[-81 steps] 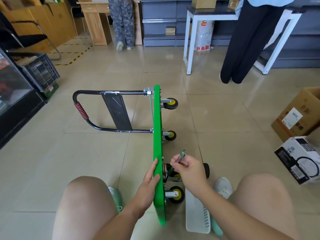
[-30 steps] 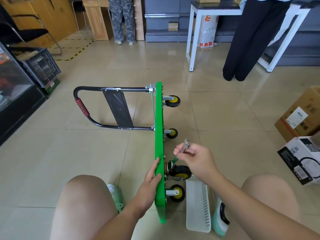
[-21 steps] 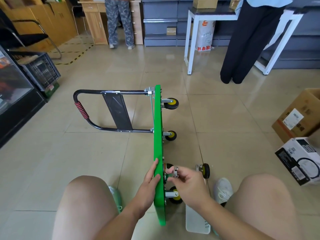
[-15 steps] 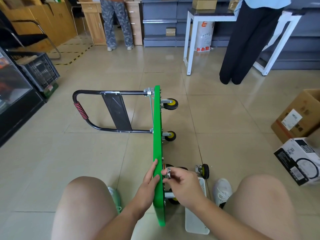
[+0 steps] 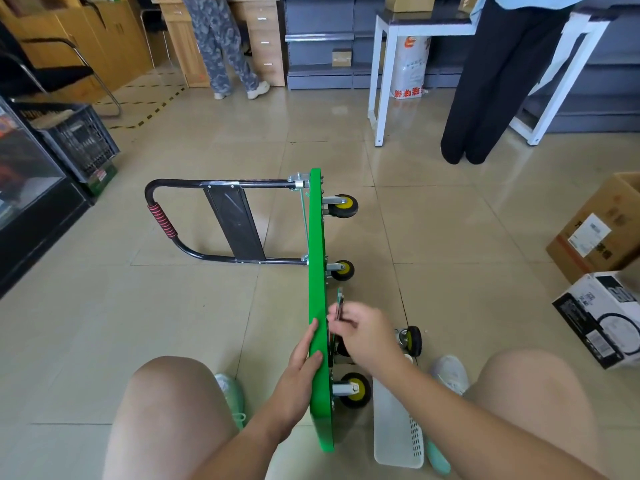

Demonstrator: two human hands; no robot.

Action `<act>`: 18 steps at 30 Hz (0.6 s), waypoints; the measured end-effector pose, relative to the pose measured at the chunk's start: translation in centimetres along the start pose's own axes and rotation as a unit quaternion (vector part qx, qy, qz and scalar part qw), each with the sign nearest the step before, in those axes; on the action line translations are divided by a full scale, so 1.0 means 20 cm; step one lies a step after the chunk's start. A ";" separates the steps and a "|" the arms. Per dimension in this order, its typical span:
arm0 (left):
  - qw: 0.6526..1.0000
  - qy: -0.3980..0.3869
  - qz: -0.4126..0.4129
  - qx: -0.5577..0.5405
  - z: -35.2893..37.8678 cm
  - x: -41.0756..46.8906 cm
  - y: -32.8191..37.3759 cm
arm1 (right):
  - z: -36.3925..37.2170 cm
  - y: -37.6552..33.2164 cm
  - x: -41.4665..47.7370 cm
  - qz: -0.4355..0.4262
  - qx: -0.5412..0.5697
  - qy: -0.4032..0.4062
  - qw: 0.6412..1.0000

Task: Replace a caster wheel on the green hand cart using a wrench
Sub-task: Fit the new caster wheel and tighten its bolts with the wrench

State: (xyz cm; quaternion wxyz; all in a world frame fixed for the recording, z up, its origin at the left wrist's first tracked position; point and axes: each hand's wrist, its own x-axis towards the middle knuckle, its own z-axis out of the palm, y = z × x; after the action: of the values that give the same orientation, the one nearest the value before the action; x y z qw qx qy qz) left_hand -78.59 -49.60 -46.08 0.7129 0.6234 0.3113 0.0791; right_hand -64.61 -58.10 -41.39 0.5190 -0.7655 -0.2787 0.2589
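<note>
The green hand cart (image 5: 317, 258) stands on its side edge on the floor, deck vertical, black handle (image 5: 162, 220) folded out to the left. My left hand (image 5: 304, 358) grips the deck's near edge. My right hand (image 5: 363, 334) holds a small wrench (image 5: 340, 303) close against the deck's underside, by the caster partly hidden behind it. Three casters show on the cart: far (image 5: 343, 206), middle (image 5: 341, 270) and near (image 5: 353, 389). A loose caster wheel (image 5: 412, 341) lies on the floor to the right.
A white plastic basket (image 5: 398, 431) lies beside the cart by my right foot. Cardboard boxes (image 5: 599, 230) and a black-and-white box (image 5: 599, 317) sit at right. Two people stand at the back, one by a white table (image 5: 381, 74). A black crate (image 5: 79, 140) is at left.
My right hand swung the wrench up and away, came back down to the caster, and now the wrench points up along the deck. The left hand has kept its hold.
</note>
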 end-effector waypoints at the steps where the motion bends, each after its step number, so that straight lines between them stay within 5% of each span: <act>1: 1.000 -0.002 -0.003 -0.001 0.00 0.00 0.00 | -0.01 -0.02 0.06 0.033 0.014 -0.001 0.999; 6: 1.000 -0.009 -0.006 0.002 -0.01 0.01 0.00 | -0.06 -0.02 0.21 0.147 0.134 -0.019 0.980; 10: 1.000 -0.010 -0.007 0.006 -0.01 0.01 0.00 | -0.12 -0.04 0.18 0.095 0.196 0.017 0.976; 18: 1.000 0.003 0.009 0.015 0.00 0.00 0.00 | -0.15 -0.05 -0.18 -0.006 0.094 -0.003 0.996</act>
State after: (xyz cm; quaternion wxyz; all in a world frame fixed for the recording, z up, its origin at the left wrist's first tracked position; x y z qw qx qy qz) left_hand -78.72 -49.60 -46.10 0.7018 0.6364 0.3093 0.0830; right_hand -65.14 -62.26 -39.11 0.5895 -0.7108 -0.2590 0.2833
